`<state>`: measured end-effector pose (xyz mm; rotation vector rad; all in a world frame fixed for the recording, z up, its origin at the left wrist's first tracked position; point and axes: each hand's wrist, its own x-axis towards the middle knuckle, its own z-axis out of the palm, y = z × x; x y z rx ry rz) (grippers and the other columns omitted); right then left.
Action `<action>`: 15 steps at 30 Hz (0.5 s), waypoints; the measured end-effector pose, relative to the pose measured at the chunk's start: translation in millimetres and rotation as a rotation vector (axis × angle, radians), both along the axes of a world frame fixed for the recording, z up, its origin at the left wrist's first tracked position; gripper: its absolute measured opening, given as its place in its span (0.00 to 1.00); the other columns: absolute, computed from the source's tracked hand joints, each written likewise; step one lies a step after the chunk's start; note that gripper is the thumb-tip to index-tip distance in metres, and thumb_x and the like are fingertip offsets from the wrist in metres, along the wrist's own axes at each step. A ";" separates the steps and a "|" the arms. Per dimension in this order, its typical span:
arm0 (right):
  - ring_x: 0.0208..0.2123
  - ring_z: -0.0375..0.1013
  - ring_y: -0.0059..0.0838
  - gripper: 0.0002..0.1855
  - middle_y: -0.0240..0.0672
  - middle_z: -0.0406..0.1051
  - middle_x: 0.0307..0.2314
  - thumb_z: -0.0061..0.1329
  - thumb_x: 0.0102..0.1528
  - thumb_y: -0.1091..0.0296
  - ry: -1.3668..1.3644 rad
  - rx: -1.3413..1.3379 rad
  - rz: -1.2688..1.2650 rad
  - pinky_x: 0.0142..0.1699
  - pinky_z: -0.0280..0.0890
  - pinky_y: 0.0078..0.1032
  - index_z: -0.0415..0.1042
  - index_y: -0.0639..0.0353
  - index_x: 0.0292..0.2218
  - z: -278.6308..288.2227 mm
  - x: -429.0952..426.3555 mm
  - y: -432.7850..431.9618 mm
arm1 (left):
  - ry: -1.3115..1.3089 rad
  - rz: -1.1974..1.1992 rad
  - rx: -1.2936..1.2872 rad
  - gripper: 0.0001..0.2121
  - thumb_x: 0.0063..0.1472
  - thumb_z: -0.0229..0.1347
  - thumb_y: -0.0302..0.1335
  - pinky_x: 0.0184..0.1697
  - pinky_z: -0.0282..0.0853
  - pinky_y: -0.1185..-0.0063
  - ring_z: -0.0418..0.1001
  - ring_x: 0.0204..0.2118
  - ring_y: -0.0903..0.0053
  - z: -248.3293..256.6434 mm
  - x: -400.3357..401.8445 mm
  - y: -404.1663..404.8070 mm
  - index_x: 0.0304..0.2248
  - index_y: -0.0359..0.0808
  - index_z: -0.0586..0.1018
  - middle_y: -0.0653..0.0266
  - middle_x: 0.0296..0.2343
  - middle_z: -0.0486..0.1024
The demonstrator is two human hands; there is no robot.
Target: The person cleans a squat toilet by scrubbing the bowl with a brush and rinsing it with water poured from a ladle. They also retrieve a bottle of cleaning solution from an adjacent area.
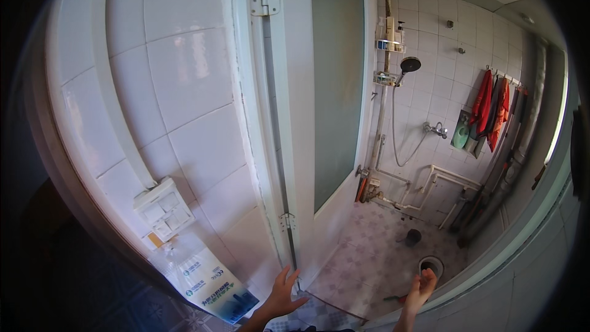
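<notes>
My left hand (282, 296) is held out at the bottom centre with its fingers spread and nothing in it, near the foot of the white door (297, 147). A printed plastic bag (207, 276) hangs on the tiled wall just left of it, below a white switch box (165, 210). At the lower right, my right hand (420, 289) is raised with its fingers loosely curled, and it holds nothing. Behind its fingertips, a round dark opening with a pale rim (431, 260) shows in the shower room floor. A green and red item (394, 299) lies beside that wrist.
The door with frosted glass (339, 87) stands ajar. Beyond it are a shower head (410, 64), a mixer tap (435, 129), red cloths (482, 101) on hooks, a green bottle (461, 136), wall pipes (454, 177) and a small dark container (413, 237) on the floor.
</notes>
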<state>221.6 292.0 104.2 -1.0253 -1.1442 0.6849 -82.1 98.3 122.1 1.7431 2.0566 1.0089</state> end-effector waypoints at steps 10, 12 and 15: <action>0.32 0.64 0.21 0.18 0.35 0.61 0.38 0.40 0.50 0.77 -0.010 -0.008 0.008 0.38 0.62 0.20 0.58 0.62 0.45 -6.7 -0.3 3.8 | -0.020 0.012 0.016 0.38 0.45 0.60 0.40 0.55 0.46 0.66 0.44 0.55 0.50 1.1 -1.2 -3.2 0.52 0.34 0.55 0.41 0.52 0.43; 0.32 0.64 0.21 0.18 0.35 0.61 0.38 0.40 0.50 0.77 -0.004 -0.016 0.014 0.38 0.62 0.20 0.58 0.62 0.44 -8.4 0.7 3.7 | -0.020 0.003 0.005 0.39 0.45 0.60 0.40 0.56 0.45 0.66 0.42 0.56 0.52 -1.6 -2.2 -3.2 0.53 0.35 0.53 0.42 0.53 0.41; 0.32 0.64 0.21 0.18 0.34 0.60 0.37 0.41 0.50 0.78 0.012 -0.005 0.011 0.39 0.62 0.20 0.58 0.62 0.44 -10.0 1.4 4.3 | -0.018 -0.001 -0.011 0.39 0.46 0.59 0.40 0.56 0.45 0.67 0.41 0.57 0.52 -2.6 -2.2 -2.0 0.53 0.36 0.52 0.43 0.53 0.41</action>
